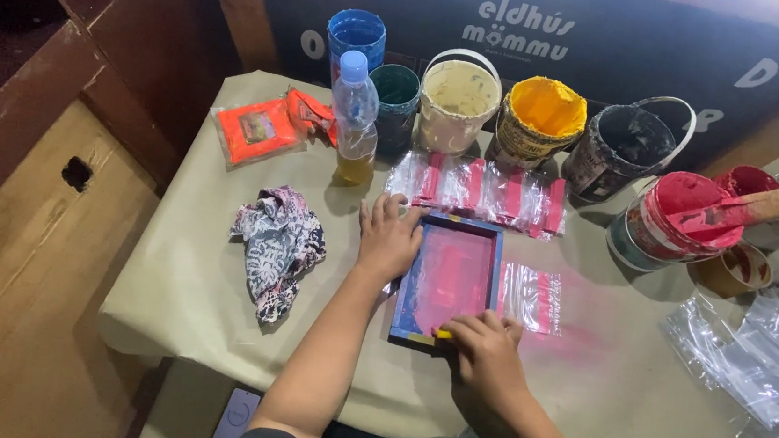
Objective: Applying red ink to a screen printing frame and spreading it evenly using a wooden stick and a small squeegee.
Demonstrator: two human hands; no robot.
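A small blue-framed printing screen with pink ink on its mesh lies flat on the paper-covered table. My left hand rests flat on the frame's left edge, fingers spread. At the frame's near edge, my right hand is closed on a small yellow-edged scraper. A clear plastic bag with a pink printed stripe sticks out from under the frame on the right.
Several printed clear bags lie beyond the frame. Paint pots line the back: blue, green, cream, yellow, black, red with a stick. A water bottle, orange packets, a patterned rag, blank bags.
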